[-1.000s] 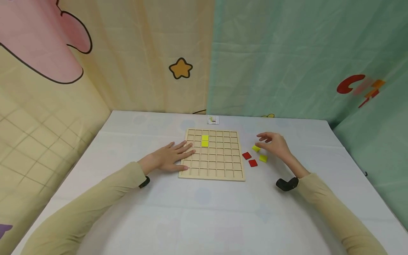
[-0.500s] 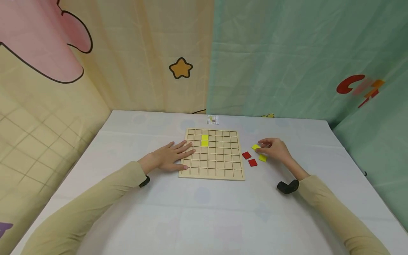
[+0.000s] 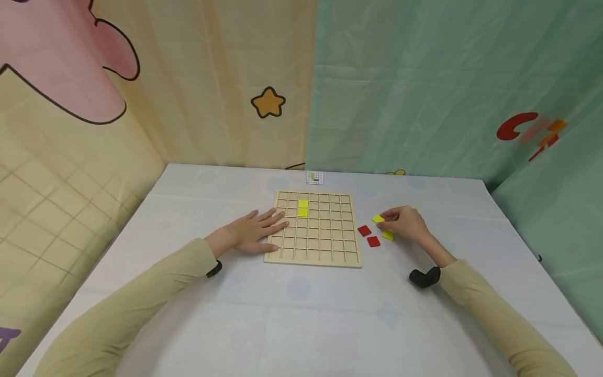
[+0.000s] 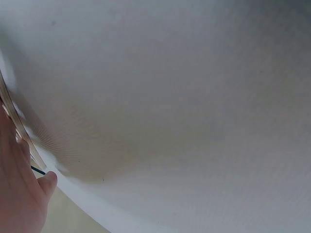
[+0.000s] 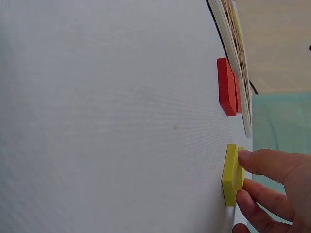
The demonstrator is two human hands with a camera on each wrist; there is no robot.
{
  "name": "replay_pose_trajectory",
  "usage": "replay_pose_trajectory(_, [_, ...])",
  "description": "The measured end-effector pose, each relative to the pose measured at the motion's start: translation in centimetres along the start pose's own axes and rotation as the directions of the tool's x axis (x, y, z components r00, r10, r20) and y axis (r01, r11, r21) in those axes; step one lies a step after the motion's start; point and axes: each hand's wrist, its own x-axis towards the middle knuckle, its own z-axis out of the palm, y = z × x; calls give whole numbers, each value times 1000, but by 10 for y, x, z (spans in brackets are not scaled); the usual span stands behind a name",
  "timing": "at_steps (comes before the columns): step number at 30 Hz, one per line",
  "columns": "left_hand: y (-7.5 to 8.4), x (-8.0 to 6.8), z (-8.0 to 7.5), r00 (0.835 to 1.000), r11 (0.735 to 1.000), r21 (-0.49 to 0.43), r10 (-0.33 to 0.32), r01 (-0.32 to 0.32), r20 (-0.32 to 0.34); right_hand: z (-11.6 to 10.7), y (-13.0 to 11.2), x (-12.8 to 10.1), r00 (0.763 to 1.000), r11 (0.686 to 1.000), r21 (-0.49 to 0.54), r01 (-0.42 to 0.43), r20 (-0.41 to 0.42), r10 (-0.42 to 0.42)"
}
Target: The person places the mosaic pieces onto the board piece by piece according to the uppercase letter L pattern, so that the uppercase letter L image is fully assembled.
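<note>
My left hand (image 3: pixel 252 233) lies with fingers spread over the left edge of a wooden grid board (image 3: pixel 325 256), and in the left wrist view only part of that hand shows at the board's edge. Two yellow square tiles (image 3: pixel 303 208) sit in neighbouring cells of the board, one above the other. To the right of the board, my right hand (image 3: pixel 406 224) pinches a loose yellow tile (image 3: pixel 378 219) between thumb and fingertips. A second loose yellow tile (image 5: pixel 228 174) lies just nearer, partly under the hand in the head view.
Two red tiles (image 3: pixel 373 241) lie between the board and the right hand. A small printed grid card (image 3: pixel 314 178) lies behind the board. Patterned curtains (image 3: pixel 405 104) hang along the back and sides of the white table (image 3: pixel 301 324).
My right hand has come down and toward the board, and its fingers have closed on the farther loose yellow tile. The left hand has stayed in place.
</note>
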Motion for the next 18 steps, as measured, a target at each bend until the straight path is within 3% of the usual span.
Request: replay_pose_trajectory(18, [-1, 0, 2, 1000, 1000, -3, 2, -2, -9, 2, -13, 2, 996, 996, -42, 80, -42, -82])
